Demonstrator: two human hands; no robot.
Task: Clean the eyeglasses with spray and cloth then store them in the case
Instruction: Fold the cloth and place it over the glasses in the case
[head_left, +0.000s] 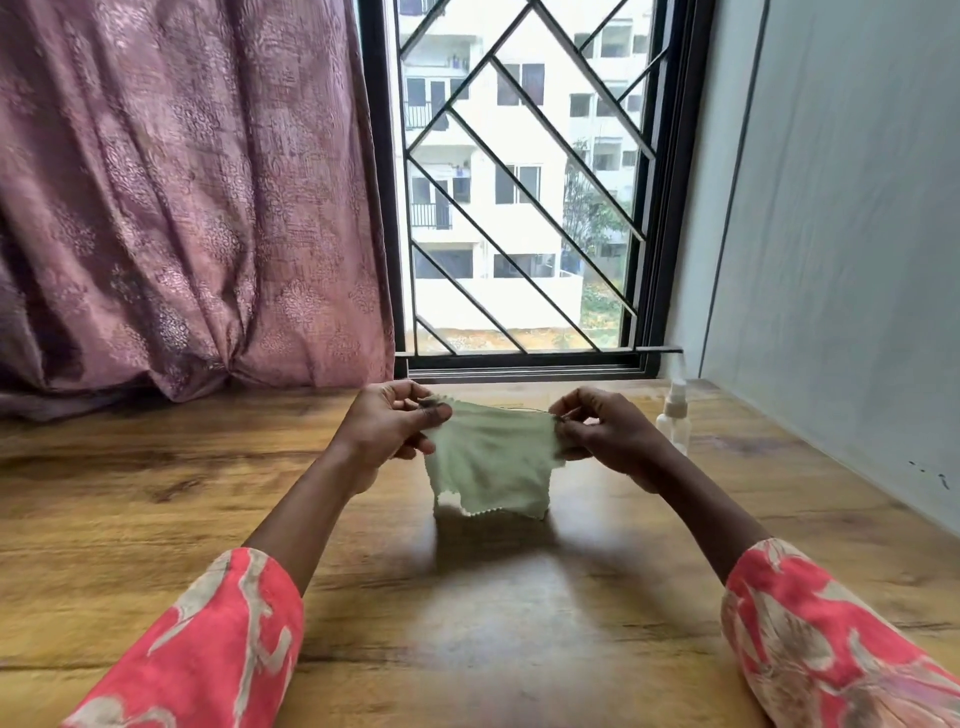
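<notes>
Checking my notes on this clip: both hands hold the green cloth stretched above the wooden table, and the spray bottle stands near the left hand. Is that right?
Not quite. In the head view the spray bottle stands near the right hand, not the left hand. The rest holds: both hands hold the green cloth stretched above the wooden table.

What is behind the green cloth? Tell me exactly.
A thin dark line along the green cloth's top edge runs between the left hand and right hand, probably the eyeglasses' frame. The cloth covers the rest.
</notes>
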